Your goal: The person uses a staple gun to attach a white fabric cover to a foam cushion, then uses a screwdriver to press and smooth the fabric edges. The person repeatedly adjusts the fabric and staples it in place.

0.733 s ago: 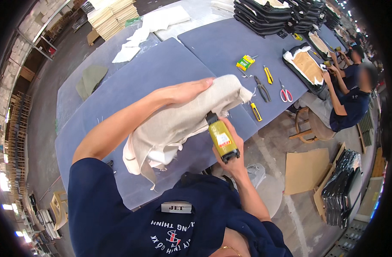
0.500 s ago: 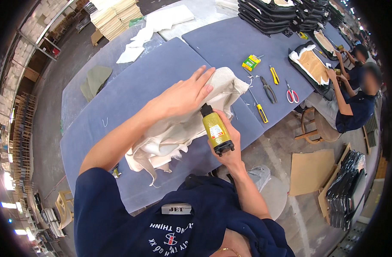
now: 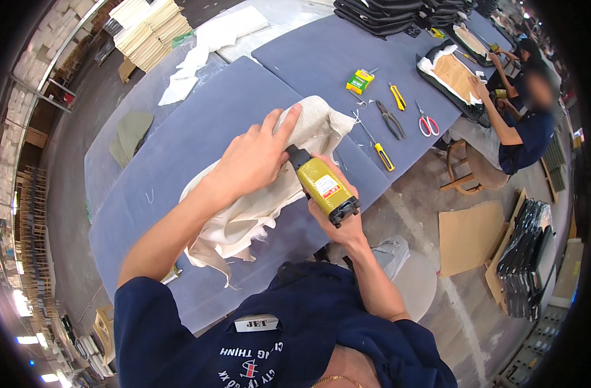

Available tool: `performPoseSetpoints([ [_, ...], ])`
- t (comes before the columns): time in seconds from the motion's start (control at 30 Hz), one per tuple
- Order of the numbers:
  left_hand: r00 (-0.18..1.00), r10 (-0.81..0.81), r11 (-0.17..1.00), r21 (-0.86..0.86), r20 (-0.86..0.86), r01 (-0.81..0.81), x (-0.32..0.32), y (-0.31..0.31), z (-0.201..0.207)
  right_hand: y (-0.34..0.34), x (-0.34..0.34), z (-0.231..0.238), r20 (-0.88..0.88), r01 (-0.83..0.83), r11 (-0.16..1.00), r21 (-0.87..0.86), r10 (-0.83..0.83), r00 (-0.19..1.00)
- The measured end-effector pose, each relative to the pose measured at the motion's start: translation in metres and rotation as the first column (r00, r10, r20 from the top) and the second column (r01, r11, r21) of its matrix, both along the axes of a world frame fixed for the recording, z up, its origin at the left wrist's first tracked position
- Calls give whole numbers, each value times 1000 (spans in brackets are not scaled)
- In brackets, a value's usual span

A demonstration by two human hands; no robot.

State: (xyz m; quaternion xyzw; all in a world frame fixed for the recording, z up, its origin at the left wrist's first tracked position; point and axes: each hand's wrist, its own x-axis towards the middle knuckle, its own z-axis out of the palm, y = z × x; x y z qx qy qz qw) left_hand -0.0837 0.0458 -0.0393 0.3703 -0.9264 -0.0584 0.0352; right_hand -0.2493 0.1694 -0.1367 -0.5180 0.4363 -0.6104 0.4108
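A cream cloth piece (image 3: 243, 213) with a loose, frayed edge lies on the blue-grey table (image 3: 198, 136) in front of me. My left hand (image 3: 253, 158) presses flat on top of it, fingers stretched toward its far corner. My right hand (image 3: 340, 216) grips a yellow-green power tool (image 3: 321, 184) with a black nose and black rear end. The tool's nose points at the cloth just under my left fingers.
Beyond the cloth lie a yellow-handled knife (image 3: 384, 157), black pliers (image 3: 391, 119), red scissors (image 3: 428, 124), another yellow tool (image 3: 397, 97) and a small green-yellow box (image 3: 359, 81). A seated person (image 3: 525, 123) works at the right. Cream stacks (image 3: 150, 32) and dark stacks (image 3: 386, 11) stand farther back.
My left hand has slid back along the cloth toward me. The tool in my right hand has tipped, its nose now closer under my left fingers.
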Motion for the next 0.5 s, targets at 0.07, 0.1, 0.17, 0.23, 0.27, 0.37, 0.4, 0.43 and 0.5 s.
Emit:
performPoseSetpoints([
  [0.07,1000,-10,1000,-6,-10,10,0,2,-1,2,2,-4,7,-11,1000,0,11,1000],
  [0.1,1000,-19,1000,-17,-19,19,1,3,-2,2,3,-6,22,-12,1000,22,12,1000],
  [0.17,999,-31,999,-25,-28,30,0,3,-3,2,4,-7,50,-13,998,63,10,999],
  [0.23,999,-37,999,-20,-29,36,-2,3,-3,5,-1,-12,51,-59,996,66,56,997],
  [0.27,1000,-21,1000,-18,-6,21,-2,4,-2,3,-4,-12,51,-86,994,64,83,995],
  [0.37,999,14,1000,-27,43,-13,-5,9,-1,6,2,-10,-20,-107,994,31,107,994],
  [0.4,999,17,999,-36,47,-15,-4,8,-3,8,6,-10,-28,-98,995,36,99,995],
  [0.43,999,21,999,-45,50,-19,-3,9,-4,8,6,-14,-18,-101,995,19,101,995],
  [0.5,997,-77,996,45,0,77,4,12,3,14,-1,-21,-68,-111,994,12,112,991],
])
